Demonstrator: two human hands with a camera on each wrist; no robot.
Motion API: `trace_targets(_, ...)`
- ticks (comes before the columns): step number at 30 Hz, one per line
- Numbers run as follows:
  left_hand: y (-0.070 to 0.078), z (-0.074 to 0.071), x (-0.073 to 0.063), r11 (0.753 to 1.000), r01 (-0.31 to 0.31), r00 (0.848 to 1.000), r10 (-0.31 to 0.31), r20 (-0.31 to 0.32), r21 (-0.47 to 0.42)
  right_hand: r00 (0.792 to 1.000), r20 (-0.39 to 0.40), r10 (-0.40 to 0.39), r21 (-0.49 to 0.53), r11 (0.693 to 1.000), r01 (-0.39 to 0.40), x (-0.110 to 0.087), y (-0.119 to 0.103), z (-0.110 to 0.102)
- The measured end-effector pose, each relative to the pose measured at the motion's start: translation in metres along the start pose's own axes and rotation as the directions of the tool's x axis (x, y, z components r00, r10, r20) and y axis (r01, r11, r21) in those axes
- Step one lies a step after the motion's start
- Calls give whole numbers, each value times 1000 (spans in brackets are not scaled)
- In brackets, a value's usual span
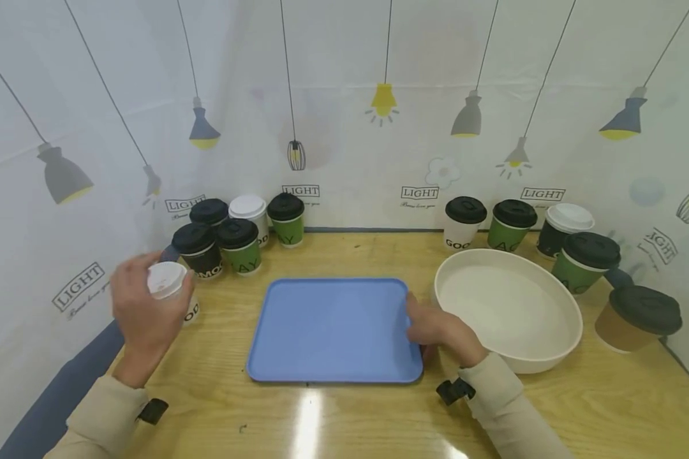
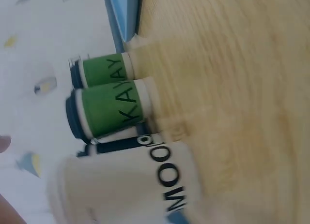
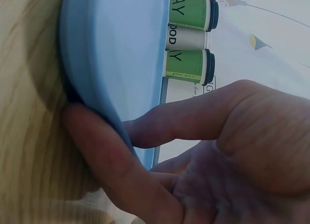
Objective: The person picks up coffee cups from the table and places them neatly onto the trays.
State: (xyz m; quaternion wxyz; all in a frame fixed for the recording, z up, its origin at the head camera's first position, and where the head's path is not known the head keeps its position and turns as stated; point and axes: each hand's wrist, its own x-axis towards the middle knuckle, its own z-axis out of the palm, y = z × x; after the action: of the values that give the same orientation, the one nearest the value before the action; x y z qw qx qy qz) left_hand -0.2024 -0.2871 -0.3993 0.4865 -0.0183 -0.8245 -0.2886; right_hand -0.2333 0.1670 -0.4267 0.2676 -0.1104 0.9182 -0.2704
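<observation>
My left hand (image 1: 149, 306) is spread around the lid of a white paper cup (image 1: 191, 312) at the left. In the left wrist view the fingertips (image 2: 4, 143) show beyond the lid end of the blurred white cup (image 2: 126, 185), apparently apart from it. A blue rectangular tray (image 1: 335, 331) lies on the table's middle. With my right hand (image 1: 442, 328) I pinch its right edge. In the right wrist view the thumb (image 3: 169, 122) is over the tray's rim (image 3: 82, 54), and a finger (image 3: 111, 156) lies along its outer underside.
Behind the left hand stand several lidded cups, including a green cup (image 1: 240, 252) and a black one (image 1: 198, 255). A round cream basin (image 1: 508, 306) sits right of the tray. More cups line its back and right, including a brown cup (image 1: 631, 325). A printed curtain (image 1: 344, 127) hangs behind.
</observation>
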Motion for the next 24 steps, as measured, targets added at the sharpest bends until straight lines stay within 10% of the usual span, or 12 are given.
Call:
trace_targets(3,-22,-7,5,972,234,971,-236,43,32,1000,5,-3,9,1000,3,1,2,0)
trace_targets(8,-46,-8,3,816,574,776,-567,277,62,1000,4,-3,13,1000,3,1,3,0)
trace_targets(10,-51,-5,1,778,626,729,-608,314,53,1000,0,-5,8,1000,5,1,2,0)
trace_targets(18,-63,5,1,671,740,606,-696,386,48,1000,5,3,-20,1000,-3,0,0,0)
trace_targets(24,-69,15,2,659,752,601,-698,390,21,1000,6,6,-12,1000,-6,0,1,0)
